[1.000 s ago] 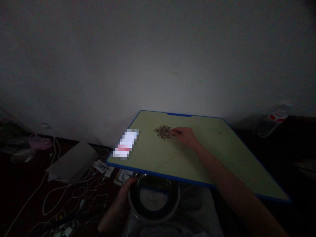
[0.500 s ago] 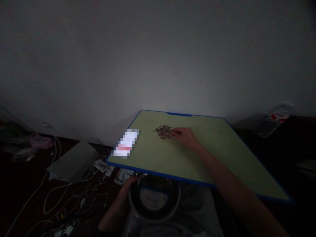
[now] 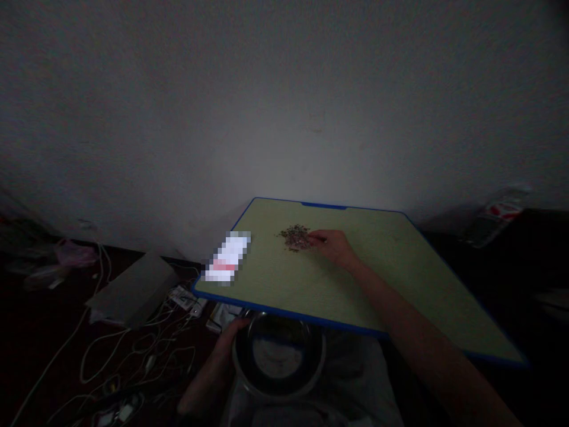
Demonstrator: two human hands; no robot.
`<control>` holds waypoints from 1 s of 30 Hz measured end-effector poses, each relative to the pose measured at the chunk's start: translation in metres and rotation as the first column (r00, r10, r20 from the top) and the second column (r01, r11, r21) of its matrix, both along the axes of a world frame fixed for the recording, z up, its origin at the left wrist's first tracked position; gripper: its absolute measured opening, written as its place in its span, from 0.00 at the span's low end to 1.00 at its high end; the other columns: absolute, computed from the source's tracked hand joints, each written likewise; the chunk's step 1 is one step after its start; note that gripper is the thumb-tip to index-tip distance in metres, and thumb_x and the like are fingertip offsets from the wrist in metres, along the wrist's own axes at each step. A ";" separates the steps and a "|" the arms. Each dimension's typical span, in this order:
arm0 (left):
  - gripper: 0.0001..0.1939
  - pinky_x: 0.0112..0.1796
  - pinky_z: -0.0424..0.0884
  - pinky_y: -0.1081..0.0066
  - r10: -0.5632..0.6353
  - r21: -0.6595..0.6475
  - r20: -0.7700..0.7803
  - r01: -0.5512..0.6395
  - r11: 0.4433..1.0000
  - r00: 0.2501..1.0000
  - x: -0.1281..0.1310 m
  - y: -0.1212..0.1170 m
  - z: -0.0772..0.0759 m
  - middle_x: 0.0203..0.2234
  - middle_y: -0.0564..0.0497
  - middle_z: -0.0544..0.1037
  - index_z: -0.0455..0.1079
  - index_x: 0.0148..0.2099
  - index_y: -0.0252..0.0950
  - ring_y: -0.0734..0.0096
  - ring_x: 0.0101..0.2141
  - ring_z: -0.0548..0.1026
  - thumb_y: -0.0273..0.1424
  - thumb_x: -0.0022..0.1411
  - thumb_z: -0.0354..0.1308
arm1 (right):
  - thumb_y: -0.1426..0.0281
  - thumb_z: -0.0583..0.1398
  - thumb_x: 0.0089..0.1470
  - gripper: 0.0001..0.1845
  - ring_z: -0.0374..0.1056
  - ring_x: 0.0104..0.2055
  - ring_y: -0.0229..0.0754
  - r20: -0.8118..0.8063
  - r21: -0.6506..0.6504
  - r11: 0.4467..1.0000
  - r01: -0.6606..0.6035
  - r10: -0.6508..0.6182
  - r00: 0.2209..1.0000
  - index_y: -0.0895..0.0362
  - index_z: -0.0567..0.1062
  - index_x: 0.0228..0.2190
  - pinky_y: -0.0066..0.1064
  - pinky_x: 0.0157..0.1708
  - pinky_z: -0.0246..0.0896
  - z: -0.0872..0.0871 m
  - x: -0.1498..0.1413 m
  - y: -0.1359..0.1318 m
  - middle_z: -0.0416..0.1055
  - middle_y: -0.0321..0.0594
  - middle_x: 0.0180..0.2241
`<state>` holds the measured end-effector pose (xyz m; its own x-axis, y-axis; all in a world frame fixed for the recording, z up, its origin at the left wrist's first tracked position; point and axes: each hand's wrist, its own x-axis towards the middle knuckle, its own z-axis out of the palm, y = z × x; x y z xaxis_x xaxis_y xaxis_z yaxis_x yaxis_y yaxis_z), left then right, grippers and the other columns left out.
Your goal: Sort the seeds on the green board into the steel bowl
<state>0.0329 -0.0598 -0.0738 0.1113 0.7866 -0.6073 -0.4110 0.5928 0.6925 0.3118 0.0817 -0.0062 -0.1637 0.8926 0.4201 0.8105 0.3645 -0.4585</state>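
Note:
On the pale green, blue-edged board lies a loose heap of small dark and reddish bits, like beans or seeds, too small to name. My right hand rests at the heap's right edge, thumb and fingers drawn together in a pinch. Whether a piece is between the fingertips I cannot make out. Below the board's near edge, my left hand grips the left rim of a round metal bowl, which sits over my lap. No contents can be made out in its shiny bottom.
A lit phone, its screen pixelated, lies at the board's left edge. To the left on the dark floor are a grey box, tangled white cables and a pink bag. A clear package stands at right by the wall.
Almost nothing differs. My right hand stays at the heap's right edge with slight finger motion at most, and my left hand keeps its hold on the bowl.

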 end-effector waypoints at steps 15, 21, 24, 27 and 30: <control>0.10 0.35 0.69 0.66 -0.019 0.042 0.042 0.017 0.999 0.999 -0.003 -0.003 -0.002 0.23 0.48 0.82 0.75 0.31 0.32 0.58 0.31 0.79 0.34 0.51 0.58 | 0.69 0.57 0.51 0.11 0.73 0.33 0.42 -0.025 -0.045 0.999 -0.006 0.005 1.000 0.52 0.80 0.35 0.30 0.35 0.65 -0.002 -0.001 0.002 0.78 0.37 0.33; 0.07 0.37 0.69 0.67 0.013 0.006 0.015 -0.013 1.000 1.000 -0.001 -0.003 -0.001 0.21 0.50 0.81 0.74 0.28 0.32 0.61 0.29 0.78 0.32 0.50 0.59 | 0.70 0.58 0.51 0.11 0.73 0.35 0.42 -0.031 -0.034 0.999 -0.017 0.016 0.999 0.52 0.80 0.35 0.31 0.36 0.65 -0.001 -0.003 0.001 0.78 0.38 0.33; 0.08 0.34 0.69 0.67 0.000 0.014 0.005 0.000 1.000 1.000 0.001 0.001 0.001 0.21 0.49 0.81 0.74 0.28 0.32 0.60 0.29 0.78 0.32 0.51 0.58 | 0.70 0.58 0.51 0.11 0.73 0.35 0.42 -0.035 -0.040 0.999 -0.018 0.016 0.999 0.53 0.79 0.35 0.31 0.36 0.65 -0.001 -0.004 -0.001 0.78 0.38 0.34; 0.09 0.31 0.69 0.68 0.001 -0.036 -0.005 -0.001 0.999 1.000 0.003 0.003 0.005 0.18 0.48 0.80 0.74 0.26 0.32 0.61 0.25 0.77 0.31 0.51 0.56 | 0.71 0.57 0.52 0.11 0.73 0.35 0.42 -0.041 -0.039 0.999 -0.026 0.025 0.999 0.52 0.79 0.35 0.31 0.36 0.65 -0.001 -0.004 -0.001 0.78 0.38 0.34; 0.09 0.29 0.69 0.68 0.020 -0.070 -0.015 -0.021 0.997 1.000 0.006 0.002 0.011 0.15 0.49 0.78 0.73 0.24 0.32 0.64 0.21 0.76 0.30 0.51 0.55 | 0.70 0.58 0.52 0.11 0.73 0.35 0.42 -0.045 -0.037 0.999 -0.031 0.029 0.999 0.52 0.79 0.35 0.32 0.37 0.65 -0.001 -0.004 -0.001 0.78 0.38 0.34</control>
